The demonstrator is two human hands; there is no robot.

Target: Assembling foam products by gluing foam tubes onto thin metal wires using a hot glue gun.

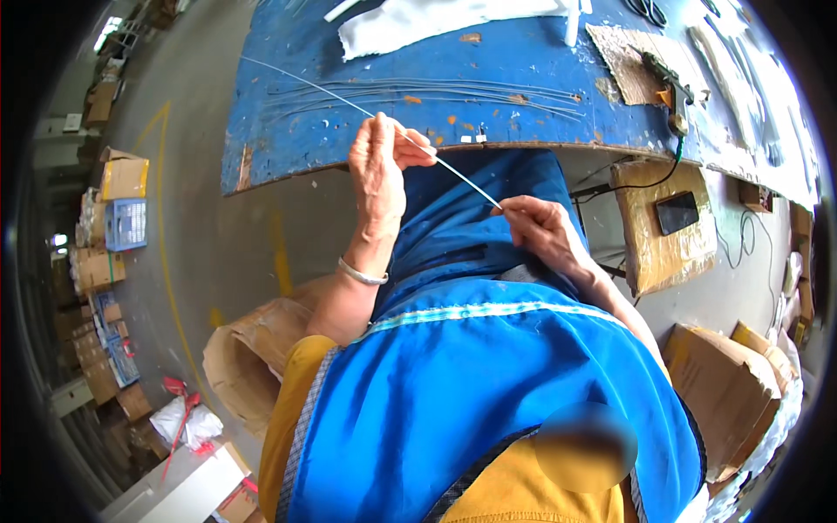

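I watched the right hand pinch the near end of a thin white rod, just below the blue table; the left hand clamped it at the table's edge. Uneven pull could bend it or let it slip.

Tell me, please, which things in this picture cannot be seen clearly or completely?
- Head view: the thin white rod ends inside the right hand; its near tip is hidden by the fingers.
- The left hand pinches the rod; the grip point is covered by its fingers.
- The blue table is cut off by the top edge.
- The dark tool on cardboard is too small to identify.
- The lap is hidden by the blue apron.
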